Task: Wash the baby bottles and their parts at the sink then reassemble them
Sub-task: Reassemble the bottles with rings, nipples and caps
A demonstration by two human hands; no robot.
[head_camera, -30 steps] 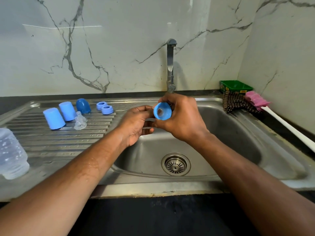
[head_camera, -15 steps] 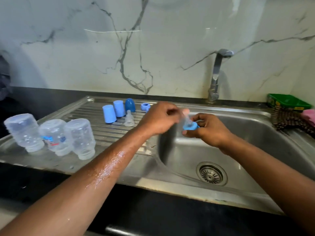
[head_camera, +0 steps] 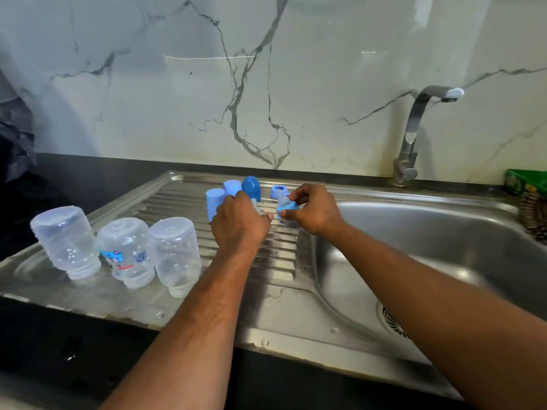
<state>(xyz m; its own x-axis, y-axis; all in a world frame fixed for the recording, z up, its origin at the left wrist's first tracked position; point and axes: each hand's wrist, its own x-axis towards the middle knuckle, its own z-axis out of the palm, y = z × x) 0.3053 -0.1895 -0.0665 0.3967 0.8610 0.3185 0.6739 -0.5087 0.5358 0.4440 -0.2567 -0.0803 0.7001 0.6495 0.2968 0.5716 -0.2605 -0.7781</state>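
**Hands over the drainboard**

On the ribbed steel drainboard (head_camera: 183, 202), the left hand (head_camera: 238, 221) hides a clear teat; its fingers curl down, the grip unclear. Nearer the basin, the right hand (head_camera: 312, 210) pinches a blue plastic collar ring (head_camera: 286, 207).

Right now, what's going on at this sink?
A person is putting baby bottle parts together over the drainboard. The right hand pinches a blue ring with a clear teat in it. The left hand reaches down by the blue caps, fingers curled around something small and clear; what exactly cannot be told. Three clear bottles stand upside down on the drainboard's left. A second ring sits behind the hands. The tap shows no water running.
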